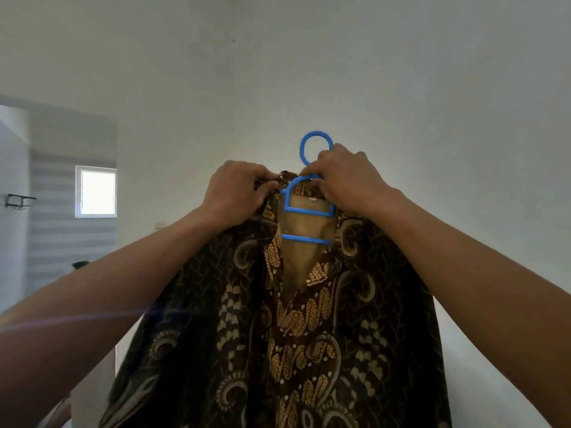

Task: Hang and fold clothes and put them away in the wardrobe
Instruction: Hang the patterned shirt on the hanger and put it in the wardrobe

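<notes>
Head view has the batik shirt (293, 319) raised in front of me against a pale wall (432, 103), hanging from a blue hanger (309, 211) that sits inside its open neck. The shirt is dark brown with gold and cream swirls and leaf shapes, and it hangs down past the bottom edge of the picture. Its front is parted at the top, so the plain tan lining (304, 264) shows behind the hanger's two blue crossbars, with a small white label (312, 199) just under the collar. The hanger's round ring (315, 133) stands above the collar, free of any rail. My left grip (238, 193) is clenched on the shirt, its curled fingers pinching the collar fabric just left of the hanger's arch. My right grip (346, 180) is closed round the hanger where the ring meets the arch, covering the lower right part of the ring and touching the collar there. Both my bare forearms reach up from the lower corners, one on each side of the shirt. Well off to the left, a small bright window (97, 191) sits in a grey striped wall section (61, 242), and a dark bracket (18, 200) juts out near the left edge.
</notes>
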{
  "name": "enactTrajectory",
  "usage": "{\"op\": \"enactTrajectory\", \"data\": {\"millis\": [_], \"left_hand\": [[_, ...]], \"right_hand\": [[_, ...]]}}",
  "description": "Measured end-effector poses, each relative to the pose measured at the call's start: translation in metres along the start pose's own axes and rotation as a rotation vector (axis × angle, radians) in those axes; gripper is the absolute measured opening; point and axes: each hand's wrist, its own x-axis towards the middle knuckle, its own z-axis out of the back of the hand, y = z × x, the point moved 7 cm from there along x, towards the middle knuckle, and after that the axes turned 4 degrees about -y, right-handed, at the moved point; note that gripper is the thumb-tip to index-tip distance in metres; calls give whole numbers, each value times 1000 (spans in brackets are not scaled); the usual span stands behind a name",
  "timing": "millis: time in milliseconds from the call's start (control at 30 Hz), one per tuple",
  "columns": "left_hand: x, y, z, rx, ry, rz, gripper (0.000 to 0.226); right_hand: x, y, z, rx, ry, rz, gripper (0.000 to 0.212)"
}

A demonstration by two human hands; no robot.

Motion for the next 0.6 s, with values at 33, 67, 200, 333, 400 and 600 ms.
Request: {"op": "enactTrajectory", "data": {"millis": [33,67,200,333,400,600], "left_hand": [[1,6,1,31,11,21,19],[0,10,2,13,33,34,18],[-15,8,2,-172,114,-32,14],[-16,-7,-4,-240,162,-133,25],[-17,-5,-2,-234,175,-127,34],[-30,-45,-1,393,196,-669,50]], "right_hand": [[-2,-8,-2,0,3,-41,33],[-4,-13,-4,11,3,-79,32],[-9,4,-8,15,-17,-76,21],[-4,-2,3,6,-109,-116,21],[-2,-6,9,-31,-120,-114,21],[8,-8,21,-63,-124,-103,18]]}}
